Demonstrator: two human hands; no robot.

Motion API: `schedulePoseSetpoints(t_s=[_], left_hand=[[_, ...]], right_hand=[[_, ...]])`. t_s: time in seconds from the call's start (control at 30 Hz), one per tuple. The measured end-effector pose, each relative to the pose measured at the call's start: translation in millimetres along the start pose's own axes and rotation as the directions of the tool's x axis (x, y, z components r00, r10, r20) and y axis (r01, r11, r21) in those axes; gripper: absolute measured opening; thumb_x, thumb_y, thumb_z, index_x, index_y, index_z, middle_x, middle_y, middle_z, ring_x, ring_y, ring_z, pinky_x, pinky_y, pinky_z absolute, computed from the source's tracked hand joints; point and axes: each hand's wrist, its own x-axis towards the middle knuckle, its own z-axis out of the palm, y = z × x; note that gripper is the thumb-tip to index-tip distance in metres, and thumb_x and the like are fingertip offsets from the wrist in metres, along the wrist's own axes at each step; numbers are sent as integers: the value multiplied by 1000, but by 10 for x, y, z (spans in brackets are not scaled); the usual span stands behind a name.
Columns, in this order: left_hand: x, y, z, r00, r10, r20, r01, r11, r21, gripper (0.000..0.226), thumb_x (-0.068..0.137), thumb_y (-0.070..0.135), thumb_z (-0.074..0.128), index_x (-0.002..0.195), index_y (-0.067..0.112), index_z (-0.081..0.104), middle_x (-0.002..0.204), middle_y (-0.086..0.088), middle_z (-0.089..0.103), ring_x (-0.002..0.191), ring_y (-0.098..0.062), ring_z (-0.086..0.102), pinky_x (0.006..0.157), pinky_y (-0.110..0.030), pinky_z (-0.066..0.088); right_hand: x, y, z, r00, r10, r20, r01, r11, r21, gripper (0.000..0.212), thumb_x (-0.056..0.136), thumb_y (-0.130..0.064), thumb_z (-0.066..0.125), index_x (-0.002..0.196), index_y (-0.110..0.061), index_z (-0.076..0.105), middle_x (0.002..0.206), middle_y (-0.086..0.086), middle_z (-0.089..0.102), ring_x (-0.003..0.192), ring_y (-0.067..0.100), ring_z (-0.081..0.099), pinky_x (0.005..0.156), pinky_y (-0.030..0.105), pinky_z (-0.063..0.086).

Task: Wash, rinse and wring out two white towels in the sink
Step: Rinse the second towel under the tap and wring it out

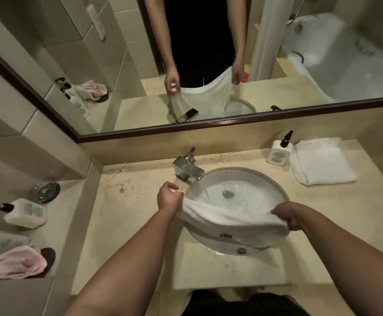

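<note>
Towel in hand: you hold a soft white terry towel [229, 221] stretched between both hands across the near rim of the round white ceramic sink [279, 190], its middle sagging toward the basin.
Left hand: your left hand [168, 197] has its fingers curled round the towel's left end, bunched at the sink's left rim.
Right hand: your right hand [288, 215] has its fingers closed tight on the towel's right end, at the sink's right side.
Water: the chrome square faucet [189, 169] runs a stream into the basin, just behind the towel.
Second towel: a folded white towel [322, 160] lies on the beige marble tabletop [126, 215], right of the sink, beside a white pump bottle with a black nozzle [279, 151].
How it handles: judge it limp and light while dry; once soaked it likely grows heavy, droops and drips, though terry stays grippy, not slick.
Where to hold: keep a bunched fistful at each end, not a thin edge; for wringing, gather it into a rope and twist your hands opposite ways over the basin.
Risk: a hanging end may drag water onto the tabletop.
</note>
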Motion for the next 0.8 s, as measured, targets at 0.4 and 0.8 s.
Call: schedulePoseSetpoints(t_s=[0.4,0.8], left_hand=[[144,70,-337,995,82,-60,-76,992,103,27,78,2,58,89,22,73,101,0,70,83,-19,57,69,-23,40],[265,462,-580,812,384,440,-562,717,412,38,64,48,89,86,19,77,85,12,47,84,-11,51,77,-31,47]], right_hand=[[-596,-320,132,954,-211,-214,291,470,833,15,85,-5,38,71,-11,41,69,5,41,62,20,43,60,32,36],[-938,-529,-434,744,-666,48,658,718,-229,9,79,-22,80,74,-15,79,86,5,72,85,17,59,73,28,44]])
